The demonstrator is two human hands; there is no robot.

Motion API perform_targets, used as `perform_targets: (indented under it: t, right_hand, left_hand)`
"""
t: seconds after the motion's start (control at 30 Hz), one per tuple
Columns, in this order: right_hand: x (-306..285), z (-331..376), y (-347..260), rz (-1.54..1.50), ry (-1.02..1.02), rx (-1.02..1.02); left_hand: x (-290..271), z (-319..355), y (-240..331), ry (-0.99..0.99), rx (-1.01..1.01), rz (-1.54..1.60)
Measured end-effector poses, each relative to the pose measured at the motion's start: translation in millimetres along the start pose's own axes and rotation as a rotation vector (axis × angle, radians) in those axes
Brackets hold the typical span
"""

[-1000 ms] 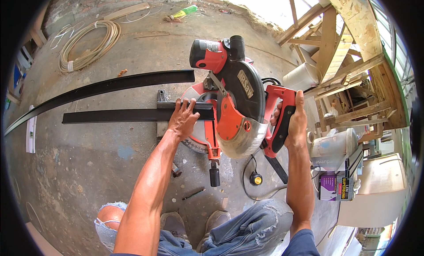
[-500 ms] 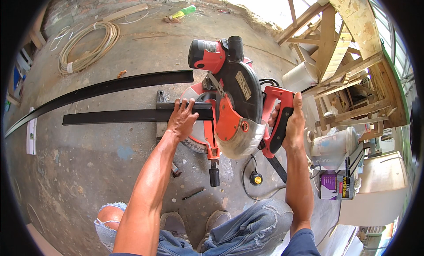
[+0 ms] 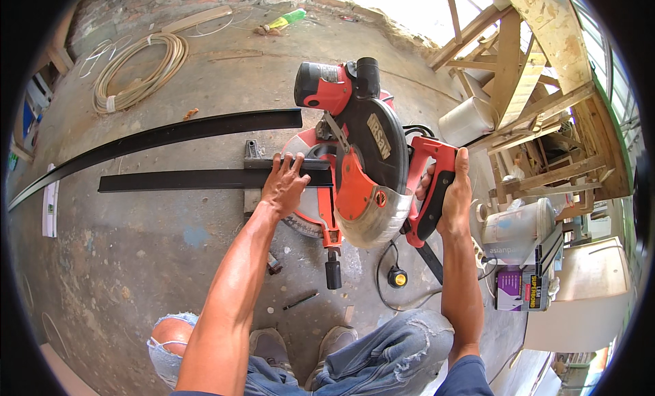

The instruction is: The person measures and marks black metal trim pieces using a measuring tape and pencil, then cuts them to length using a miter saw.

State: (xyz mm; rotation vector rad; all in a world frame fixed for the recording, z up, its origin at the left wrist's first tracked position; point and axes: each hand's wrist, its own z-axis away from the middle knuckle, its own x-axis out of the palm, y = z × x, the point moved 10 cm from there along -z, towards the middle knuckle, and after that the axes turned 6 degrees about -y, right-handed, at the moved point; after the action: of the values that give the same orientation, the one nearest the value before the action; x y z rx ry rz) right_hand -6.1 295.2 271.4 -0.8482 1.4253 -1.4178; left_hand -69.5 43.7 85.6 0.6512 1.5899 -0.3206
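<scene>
A red and black miter saw (image 3: pixel 374 143) stands on the floor before me, its head tilted to the left of its handle. My right hand (image 3: pixel 454 203) is closed around the red and black saw handle (image 3: pixel 431 222). Across the saw base lies a short black metal profile (image 3: pixel 170 180), pressed to the grey fence (image 3: pixel 253 165) by my left hand (image 3: pixel 285 186). Those fingers reach over the profile and fence, left of the clear blade guard (image 3: pixel 375 222). The profile's right end lies close to the saw's slot. Whether the blade touches it is hidden by the guard.
A longer black profile (image 3: pixel 198 126) lies beyond, parallel to the short one. A pencil (image 3: pixel 301 301) and a power cord (image 3: pixel 379 273) are on the concrete floor. Buckets (image 3: pixel 518 225) and a purple-black box (image 3: pixel 520 289) stand at right, below wooden framing (image 3: pixel 552 174). A coiled hose (image 3: pixel 140 75) lies far left.
</scene>
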Motion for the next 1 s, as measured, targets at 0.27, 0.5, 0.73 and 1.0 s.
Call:
perform_targets:
  t: [0.27,0.5,0.73,1.0]
  right_hand:
    - [1.4,2.9,1.0,-0.013,-0.014,-0.001]
    - [2.2,5.2,1.2,-0.020,-0.017,-0.006]
    - [1.5,6.1,4.7,-0.028,-0.006,-0.007]
    - [5.5,11.0,4.3,-0.059,-0.008,0.010]
  left_hand:
    - [-0.2,-0.4,0.3,0.003,0.002,0.005]
    - [-1.0,-0.7,0.5,0.009,0.001,0.013]
    - [-1.5,-0.1,0.1,0.005,-0.003,0.005]
    - [1.2,0.1,0.1,-0.001,-0.008,-0.002]
